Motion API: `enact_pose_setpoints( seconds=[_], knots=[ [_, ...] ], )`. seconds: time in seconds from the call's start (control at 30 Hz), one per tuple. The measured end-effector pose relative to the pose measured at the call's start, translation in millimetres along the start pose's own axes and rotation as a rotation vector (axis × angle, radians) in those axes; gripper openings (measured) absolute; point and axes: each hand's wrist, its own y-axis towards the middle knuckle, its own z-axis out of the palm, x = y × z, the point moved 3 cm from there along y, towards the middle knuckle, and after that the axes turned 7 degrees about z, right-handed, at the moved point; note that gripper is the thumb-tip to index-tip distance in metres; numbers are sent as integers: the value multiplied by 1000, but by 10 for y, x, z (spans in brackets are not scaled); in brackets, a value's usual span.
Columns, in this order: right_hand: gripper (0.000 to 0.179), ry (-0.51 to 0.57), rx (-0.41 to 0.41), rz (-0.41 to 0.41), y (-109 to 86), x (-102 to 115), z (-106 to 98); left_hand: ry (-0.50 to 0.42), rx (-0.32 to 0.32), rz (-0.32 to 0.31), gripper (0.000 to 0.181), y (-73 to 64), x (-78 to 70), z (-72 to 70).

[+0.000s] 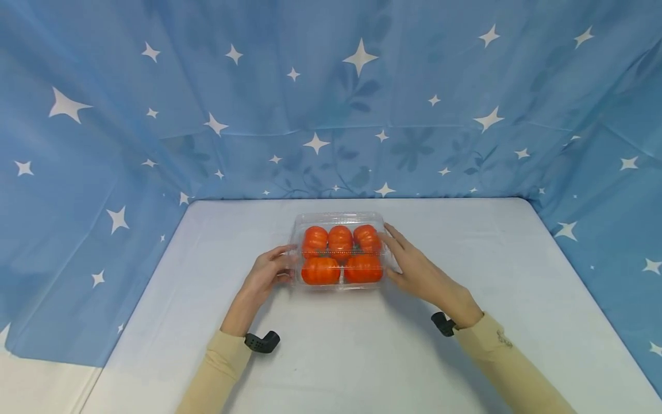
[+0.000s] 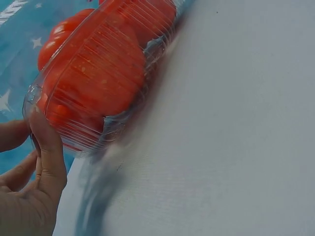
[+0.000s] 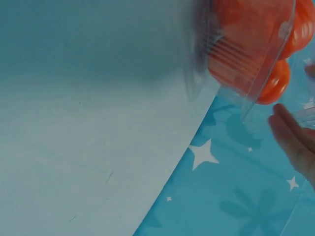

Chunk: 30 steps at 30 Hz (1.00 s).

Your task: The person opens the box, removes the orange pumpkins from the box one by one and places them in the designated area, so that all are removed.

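A clear plastic clamshell box (image 1: pixel 341 218) with its lid down sits toward the back of the white table. Inside lie several ribbed orange-red tomatoes (image 1: pixel 320 270), in two rows. At the box's left side my left hand (image 1: pixel 266 270) pinches the edge near the front corner; in the left wrist view its thumb (image 2: pixel 48 142) is against the plastic rim. My right hand (image 1: pixel 421 270) lies along the right side, fingers mostly straight and by the plastic. The right wrist view shows only part of its fingers (image 3: pixel 293 140) beside the box; whether they press on it I cannot tell.
The white tabletop (image 1: pixel 341 356) spreads around the box. Behind it and at both sides hangs a blue curtain (image 1: pixel 331 103) with white stars. Each wrist carries a black strap mount (image 1: pixel 262 342).
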Motion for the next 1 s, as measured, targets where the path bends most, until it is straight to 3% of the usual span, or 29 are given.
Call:
enact_pose_setpoints(
  seconds=[0.23, 0.43, 0.8, 1.0],
  knots=[
    [65, 74, -177, -106, 121, -87, -67, 0, 10, -7, 44, -4, 5, -39],
    [53, 84, -303, -121, 273, -170, -133, -16, 4, -12, 43, 9, 3, -39],
    [43, 160, -427, -129, 501, -276, -171, 2, 26, -15, 41, -8, -24, -31],
    [44, 235, -401, -122, 625, -330, -161, -1, 46, -12, 41, 11, -30, -61]
  ],
)
